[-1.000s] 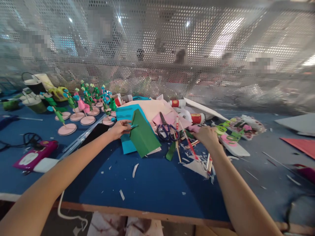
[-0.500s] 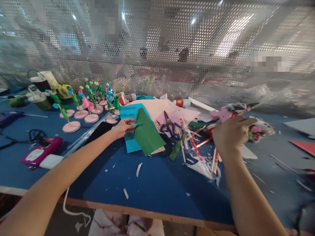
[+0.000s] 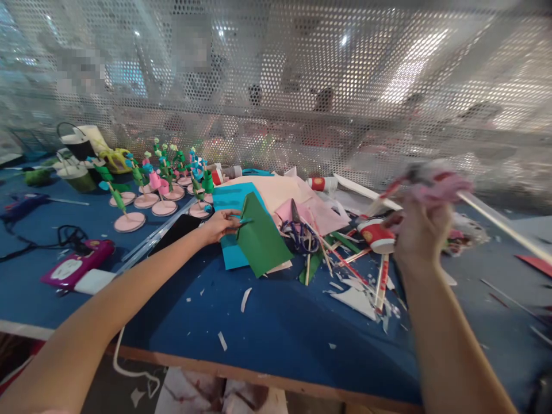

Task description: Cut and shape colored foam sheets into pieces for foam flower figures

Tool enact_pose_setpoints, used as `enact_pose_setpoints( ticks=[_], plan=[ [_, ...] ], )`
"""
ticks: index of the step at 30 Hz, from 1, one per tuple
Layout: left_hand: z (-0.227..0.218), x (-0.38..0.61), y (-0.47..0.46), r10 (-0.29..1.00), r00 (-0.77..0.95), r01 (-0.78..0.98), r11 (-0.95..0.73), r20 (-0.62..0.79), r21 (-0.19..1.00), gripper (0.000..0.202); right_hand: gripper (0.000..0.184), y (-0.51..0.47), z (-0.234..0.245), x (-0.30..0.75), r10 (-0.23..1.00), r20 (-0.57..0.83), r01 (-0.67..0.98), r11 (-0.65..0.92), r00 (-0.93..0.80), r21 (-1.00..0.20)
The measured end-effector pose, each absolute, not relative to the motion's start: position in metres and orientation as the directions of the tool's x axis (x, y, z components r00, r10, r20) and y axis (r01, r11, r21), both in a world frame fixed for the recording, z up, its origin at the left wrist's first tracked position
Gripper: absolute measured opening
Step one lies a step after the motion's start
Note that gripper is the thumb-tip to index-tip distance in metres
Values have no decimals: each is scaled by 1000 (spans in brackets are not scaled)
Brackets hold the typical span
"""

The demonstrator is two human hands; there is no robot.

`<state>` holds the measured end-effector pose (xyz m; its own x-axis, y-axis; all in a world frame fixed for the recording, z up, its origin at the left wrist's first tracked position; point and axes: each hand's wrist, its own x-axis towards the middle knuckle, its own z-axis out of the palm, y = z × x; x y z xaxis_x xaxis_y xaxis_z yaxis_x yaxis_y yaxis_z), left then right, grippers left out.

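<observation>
Slanting from far left to near right, the green paper (image 3: 264, 238) points its lower end toward us. We have a blue table (image 3: 172, 322) strewn with scraps (image 3: 354, 302), and behind it a perforated screen (image 3: 267, 86). Our left hand (image 3: 222, 225) pinches the paper at its left edge, over blue paper (image 3: 233, 253); our right hand (image 3: 420, 233) grasps a blurred pink bundle (image 3: 437, 185).
</observation>
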<state>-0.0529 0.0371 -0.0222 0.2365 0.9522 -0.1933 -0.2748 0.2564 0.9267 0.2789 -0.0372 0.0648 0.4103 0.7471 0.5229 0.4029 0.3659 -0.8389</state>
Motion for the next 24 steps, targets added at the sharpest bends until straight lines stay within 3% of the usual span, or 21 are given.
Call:
enact_pose_setpoints(
  ticks=[2,4,8,13,18,21,24],
  plan=[
    [-23,-54,37,950,253,-274,251,-182,928,32,38,-35,60,251,847,366,80,364,386,-928],
    [-22,-54,37,948,265,-274,251,-178,928,32,38,-35,53,223,954,231,-55,246,191,-968],
    [-20,-54,35,947,263,-276,259,-186,926,35,38,-33,37,185,985,100,-10,99,-144,-995],
    [-17,-54,33,942,260,-267,282,-212,922,47,45,-21,29,168,967,24,54,39,-253,-998],
    [-18,-53,32,950,241,-293,267,-200,918,46,44,-8,27,163,973,77,130,107,-218,-986],
    [-19,-51,33,959,214,-313,247,-185,917,45,38,-3,29,170,973,233,328,220,-1,-918],
    [-21,-50,35,964,192,-313,238,-184,919,49,35,-4,38,177,925,335,366,253,180,-896]
  ],
)
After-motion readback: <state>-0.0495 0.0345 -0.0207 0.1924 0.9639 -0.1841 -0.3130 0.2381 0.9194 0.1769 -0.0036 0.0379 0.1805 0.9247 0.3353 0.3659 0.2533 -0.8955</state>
